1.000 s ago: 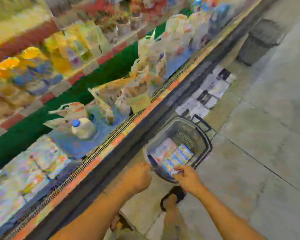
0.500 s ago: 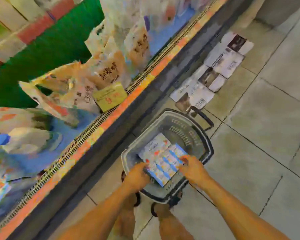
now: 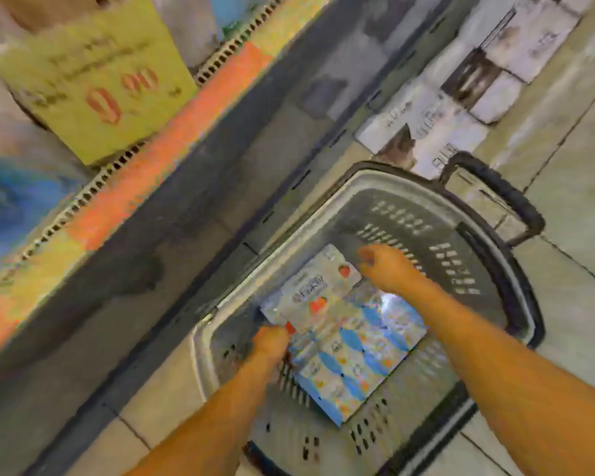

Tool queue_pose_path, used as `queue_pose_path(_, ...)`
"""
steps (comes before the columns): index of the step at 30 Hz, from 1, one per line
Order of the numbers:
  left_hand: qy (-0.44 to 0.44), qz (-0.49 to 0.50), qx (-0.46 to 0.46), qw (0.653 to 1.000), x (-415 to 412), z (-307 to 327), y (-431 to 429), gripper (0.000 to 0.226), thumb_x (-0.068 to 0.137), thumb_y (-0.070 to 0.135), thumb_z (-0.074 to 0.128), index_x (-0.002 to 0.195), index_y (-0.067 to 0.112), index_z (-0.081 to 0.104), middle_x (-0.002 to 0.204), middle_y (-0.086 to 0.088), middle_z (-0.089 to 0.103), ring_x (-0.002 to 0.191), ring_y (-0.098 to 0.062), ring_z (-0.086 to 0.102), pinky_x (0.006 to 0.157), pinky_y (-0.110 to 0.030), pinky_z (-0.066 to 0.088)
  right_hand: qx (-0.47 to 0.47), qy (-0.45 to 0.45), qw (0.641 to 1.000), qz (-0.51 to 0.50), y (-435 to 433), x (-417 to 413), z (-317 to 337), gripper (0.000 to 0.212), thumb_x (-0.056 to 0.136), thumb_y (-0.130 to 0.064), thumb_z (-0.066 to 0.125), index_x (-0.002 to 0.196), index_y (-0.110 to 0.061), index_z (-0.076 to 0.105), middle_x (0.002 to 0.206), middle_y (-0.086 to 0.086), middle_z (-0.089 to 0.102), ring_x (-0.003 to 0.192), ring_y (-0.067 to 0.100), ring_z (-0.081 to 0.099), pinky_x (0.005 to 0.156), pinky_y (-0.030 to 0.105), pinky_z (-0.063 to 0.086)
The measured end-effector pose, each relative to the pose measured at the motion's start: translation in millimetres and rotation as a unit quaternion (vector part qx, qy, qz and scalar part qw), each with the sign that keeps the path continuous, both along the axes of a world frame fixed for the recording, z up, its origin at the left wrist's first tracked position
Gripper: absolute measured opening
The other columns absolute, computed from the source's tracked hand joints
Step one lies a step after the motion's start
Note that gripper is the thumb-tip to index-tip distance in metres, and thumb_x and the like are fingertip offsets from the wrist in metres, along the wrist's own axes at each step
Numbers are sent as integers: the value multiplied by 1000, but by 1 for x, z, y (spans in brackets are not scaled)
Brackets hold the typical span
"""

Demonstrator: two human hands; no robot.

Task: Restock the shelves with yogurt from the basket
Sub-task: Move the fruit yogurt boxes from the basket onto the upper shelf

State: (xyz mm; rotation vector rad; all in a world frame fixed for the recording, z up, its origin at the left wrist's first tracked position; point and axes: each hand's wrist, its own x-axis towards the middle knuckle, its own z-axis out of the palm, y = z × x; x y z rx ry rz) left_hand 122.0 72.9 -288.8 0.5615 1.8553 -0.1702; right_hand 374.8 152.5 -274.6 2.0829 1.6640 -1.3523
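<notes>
The shelf (image 3: 172, 108) runs along the upper left, its orange front rail slanting down to the left edge, with a yellow price card (image 3: 93, 80) propped behind the rail. On the floor (image 3: 571, 187) in front of it sits the basket (image 3: 516, 304), grey, with slotted walls and a dark handle folded down at its far right corner.

The yogurt lies flat on the basket's bottom, toward its near left side. It comes as two multipacks: a blue pack (image 3: 354, 352), the bigger one, nearer the viewer, and a strawberry pack (image 3: 316, 290) touching it on the far side. Both look like joined cups under foil or film, so probably light to moderate in weight, stiff across the cup rims but liable to bend or snap apart at the seams. The tops are likely slick and easily punctured. The best hold seems to be under two opposite edges, lifting level, not pinching the lids.

The left hand (image 3: 272, 340) reaches down at the near left corner of the strawberry pack, fingers curled onto its edge. The right hand (image 3: 385, 266) is at that pack's far right corner, fingers bent; whether it actually grips is unclear through the blur. Both forearms stretch straight down into the basket.
</notes>
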Motion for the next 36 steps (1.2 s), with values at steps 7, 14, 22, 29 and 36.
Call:
queue_pose_path(7, -23, 246, -32, 968, 2, -103, -5, 19, 84, 16, 62, 92, 2, 71, 99, -23, 70, 88, -37, 68, 77, -43, 56, -78, -21, 991, 107, 33, -12, -112, 64, 82, -39, 68, 137, -10, 56, 140, 14, 55, 124, 29, 55, 99, 33, 47)
queue_pose_path(14, -1, 263, -48, 964, 8, -80, 12, 19, 85, 6, 50, 87, 7, 69, 77, -12, 68, 65, -28, 58, 58, -29, 52, -154, -11, 986, 60, 45, -14, -127, 33, 89, -24, 70, 114, -3, 69, 116, 10, 65, 101, 28, 62, 83, 34, 53)
queue_pose_path(22, -20, 274, -9, 961, -8, -111, 4, 21, 97, 22, 46, 93, 17, 65, 112, -16, 72, 106, -31, 67, 102, -50, 54, -123, 67, 989, -38, 47, -16, -92, 39, 96, -34, 63, 126, -10, 61, 108, 5, 64, 94, 24, 60, 78, 28, 43)
queue_pose_path(29, -55, 289, -14, 956, 10, -5, 25, 36, 99, 13, 45, 130, 2, 58, 131, -23, 63, 121, -41, 62, 98, -52, 55, -52, 82, 991, -96, 42, -4, -50, 27, 93, -38, 66, 82, -13, 67, 83, 8, 66, 84, 26, 63, 73, 31, 44)
queue_pose_path(36, -114, 301, 23, 947, 10, 88, 21, 10, 99, 30, 62, 97, 20, 62, 97, -6, 70, 84, -22, 68, 57, -34, 59, -18, 140, 972, -187, 25, 21, 27, 46, 90, -49, 68, 80, -4, 71, 75, 16, 71, 71, 26, 68, 66, 33, 51)
